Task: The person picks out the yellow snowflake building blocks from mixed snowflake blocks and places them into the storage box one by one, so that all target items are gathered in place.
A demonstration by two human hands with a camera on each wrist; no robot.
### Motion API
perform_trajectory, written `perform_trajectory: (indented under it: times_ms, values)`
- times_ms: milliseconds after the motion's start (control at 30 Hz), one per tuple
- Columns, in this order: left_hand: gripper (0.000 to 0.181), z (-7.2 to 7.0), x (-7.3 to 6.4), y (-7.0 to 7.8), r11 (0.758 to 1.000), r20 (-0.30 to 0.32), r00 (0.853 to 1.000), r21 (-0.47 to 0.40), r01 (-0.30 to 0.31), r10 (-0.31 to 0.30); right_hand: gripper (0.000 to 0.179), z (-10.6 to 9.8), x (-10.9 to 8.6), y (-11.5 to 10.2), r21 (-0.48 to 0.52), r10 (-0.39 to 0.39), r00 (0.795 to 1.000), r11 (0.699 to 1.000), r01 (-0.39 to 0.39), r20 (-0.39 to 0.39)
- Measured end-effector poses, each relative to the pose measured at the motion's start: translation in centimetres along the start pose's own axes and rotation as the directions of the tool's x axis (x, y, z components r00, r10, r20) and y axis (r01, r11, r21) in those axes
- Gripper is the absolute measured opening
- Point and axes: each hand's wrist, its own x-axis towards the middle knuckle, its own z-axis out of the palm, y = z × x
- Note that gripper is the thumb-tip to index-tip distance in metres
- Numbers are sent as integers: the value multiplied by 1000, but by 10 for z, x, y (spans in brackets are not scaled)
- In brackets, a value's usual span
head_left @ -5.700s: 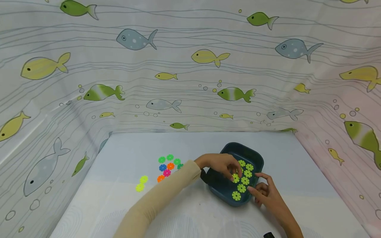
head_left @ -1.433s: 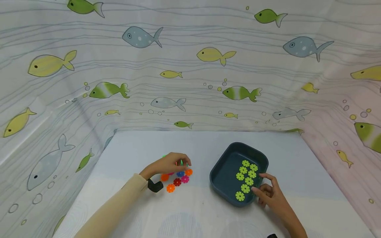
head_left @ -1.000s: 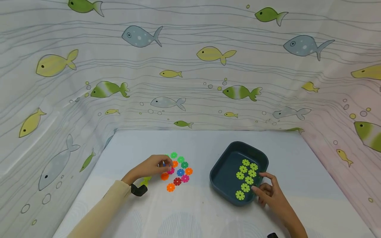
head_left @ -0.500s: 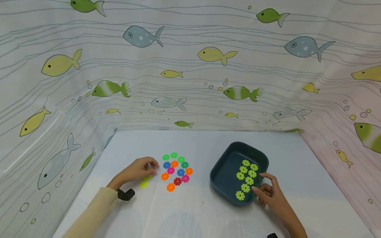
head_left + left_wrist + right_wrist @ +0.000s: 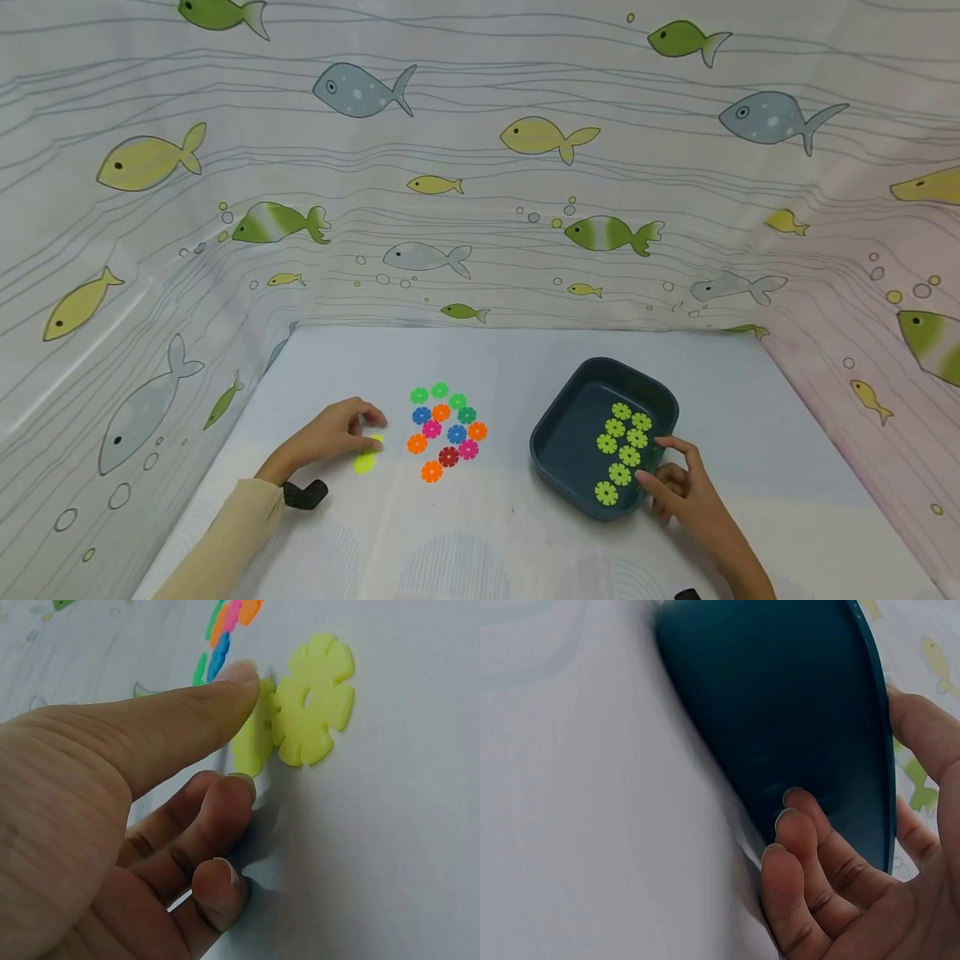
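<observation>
My left hand [image 5: 333,433] is low over the left of the table, thumb and forefinger spread at the farther of two yellow notched plastic discs [image 5: 315,701]. In the left wrist view, its thumb overlaps the nearer-looking yellow disc [image 5: 251,742], partly hiding it; the other fingers bend beside it. On the right, my right hand [image 5: 682,483] grips the rim of a dark blue-green plastic tray [image 5: 542,442]. Thumb and forefinger reach over the rim, while the other fingers [image 5: 787,881] press the outer wall. Inside the tray lie several yellow-green discs [image 5: 628,456].
Between the left hand and the tray lie several loose discs: green [image 5: 439,390], blue [image 5: 457,434], orange [image 5: 432,472], pink [image 5: 468,450] and dark red [image 5: 448,457]. A fish-patterned curtain [image 5: 510,208] surrounds the white table [image 5: 420,533] at back and sides.
My left hand was in the tray at a yellow-green disc, then came away left across the coloured discs to the two yellow ones. My right hand has stayed on the tray's rim.
</observation>
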Motion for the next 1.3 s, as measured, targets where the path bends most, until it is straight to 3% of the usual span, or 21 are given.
perform_trajectory:
  times_ms: [200, 400, 1033, 1300]
  values:
    - [30, 0, -1, -5, 1000, 19, 1000, -1, -19, 19, 68, 0, 0, 2, 9, 12, 1000, 1000, -12, -1]
    - [24, 0, -1, -3, 1000, 34, 999, -14, 3, -3, 69, 0, 0, 0, 12, 30, 1000, 999, -30, -4]
    - [32, -6, -1, 0, 999, 68, 997, -22, 25, -24, 70, 0, 0, -2, 9, 43, 999, 999, -43, -12]
    - [27, -7, 0, 1, 1000, 64, 998, -32, -1, 3, 68, 1, 0, -1, -4, 29, 999, 1000, -29, -12]
